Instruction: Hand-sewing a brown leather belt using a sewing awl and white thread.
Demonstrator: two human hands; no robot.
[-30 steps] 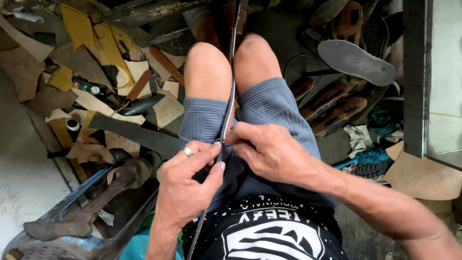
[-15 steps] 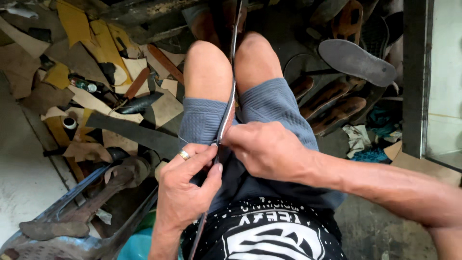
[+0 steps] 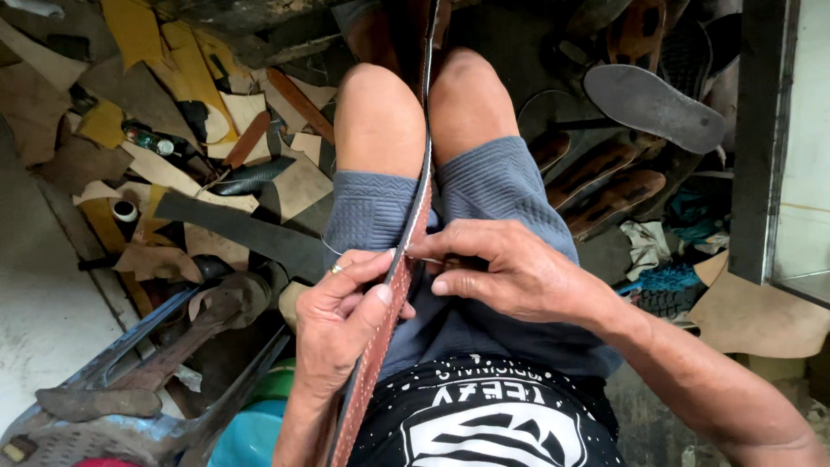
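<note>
A long brown leather strap (image 3: pixel 391 303) with stitch holes along its edge runs from my lap up between my knees. My left hand (image 3: pixel 346 320), a ring on one finger, pinches the strap from the left side over my lap. My right hand (image 3: pixel 510 272) meets it from the right, with thumb and forefinger closed on a thin needle (image 3: pixel 424 259) at the strap's edge. A fine thread (image 3: pixel 333 248) loops out to the left of the strap. I sit in grey-blue shorts (image 3: pixel 493 199) and a black printed shirt.
Leather scraps (image 3: pixel 216 130) in yellow, tan and black cover the floor at left, with a small bottle (image 3: pixel 143 138) and a tape roll (image 3: pixel 126 210). Shoe soles (image 3: pixel 653 104) lie at right. A metal shoe last stand (image 3: pixel 130 380) sits at lower left.
My hands and the strap have stayed over my lap. The right hand's fingers have shifted a little along the strap's edge with the needle.
</note>
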